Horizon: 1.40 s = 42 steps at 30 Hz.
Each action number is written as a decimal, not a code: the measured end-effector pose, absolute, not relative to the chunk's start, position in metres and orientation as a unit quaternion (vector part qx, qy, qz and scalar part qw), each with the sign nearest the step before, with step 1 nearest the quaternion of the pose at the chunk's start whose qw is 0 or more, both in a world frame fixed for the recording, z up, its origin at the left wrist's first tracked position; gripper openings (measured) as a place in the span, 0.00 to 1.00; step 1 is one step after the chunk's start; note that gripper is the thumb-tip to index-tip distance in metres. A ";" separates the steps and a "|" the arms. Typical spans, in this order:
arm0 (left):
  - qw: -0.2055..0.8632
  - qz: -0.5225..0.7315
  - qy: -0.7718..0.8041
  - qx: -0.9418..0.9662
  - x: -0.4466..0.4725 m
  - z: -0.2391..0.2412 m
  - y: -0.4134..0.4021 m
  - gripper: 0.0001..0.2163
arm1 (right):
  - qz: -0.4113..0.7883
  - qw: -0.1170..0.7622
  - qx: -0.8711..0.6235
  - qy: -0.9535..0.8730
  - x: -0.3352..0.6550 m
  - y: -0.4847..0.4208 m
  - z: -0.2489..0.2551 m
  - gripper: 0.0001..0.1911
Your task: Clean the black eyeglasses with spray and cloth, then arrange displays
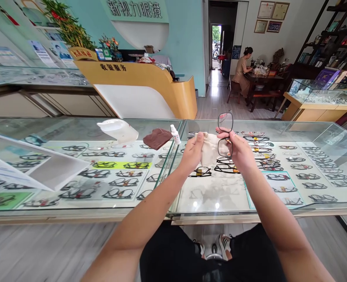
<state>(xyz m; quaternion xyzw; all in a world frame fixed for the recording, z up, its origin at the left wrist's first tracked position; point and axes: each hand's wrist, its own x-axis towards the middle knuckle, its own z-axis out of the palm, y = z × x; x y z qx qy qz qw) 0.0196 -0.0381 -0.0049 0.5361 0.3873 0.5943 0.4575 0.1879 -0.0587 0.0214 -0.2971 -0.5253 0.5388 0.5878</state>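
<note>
My right hand (pixel 240 150) grips a pair of dark-framed eyeglasses (pixel 225 122) by the middle, with its two lenses one above the other. Closed around a cream cloth (pixel 209 150), my left hand (pixel 193 153) is just left of the glasses, thumb on top. The cloth hangs down close beside the lower lens; whether they touch I cannot tell. Both hands are above the glass display counter (pixel 208 203). On the counter top to the left lie a brown cloth (pixel 157 138) and a small white bottle (pixel 175 134).
A white pitcher-like container (pixel 118 130) lies farther left, and a white stand (pixel 41 164) is at the near left. Rows of eyeglasses (pixel 122 182) show under the glass. Behind are a yellow cashier desk (pixel 138 76) and a seated person (pixel 242 72).
</note>
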 end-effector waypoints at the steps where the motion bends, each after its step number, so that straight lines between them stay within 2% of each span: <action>1: 0.450 0.601 0.393 0.530 0.018 -0.004 -0.036 0.35 | 0.528 0.572 -0.304 -0.549 0.191 -0.058 0.022 0.20; 6: 0.419 0.624 0.406 0.521 0.013 0.000 -0.033 0.35 | 0.490 0.509 -0.323 -0.629 0.196 -0.056 0.021 0.20; 14: 0.413 0.627 0.388 0.535 0.009 0.005 -0.032 0.35 | 0.509 0.448 -0.329 -0.657 0.193 -0.059 0.021 0.21; 22: 0.551 0.517 0.340 0.560 -0.005 0.016 -0.031 0.30 | 0.514 0.456 -0.302 -0.661 0.189 -0.059 0.018 0.22; 25: 0.572 0.489 0.317 0.577 -0.008 0.020 -0.032 0.27 | 0.510 0.455 -0.311 -0.661 0.190 -0.058 0.015 0.22; 32: 0.544 0.497 0.302 0.604 0.001 0.024 -0.041 0.25 | 0.498 0.453 -0.329 -0.662 0.184 -0.061 0.014 0.24; 42: 0.445 0.603 0.351 0.562 0.005 0.014 -0.041 0.31 | 0.456 0.437 -0.330 -0.702 0.180 -0.068 0.019 0.30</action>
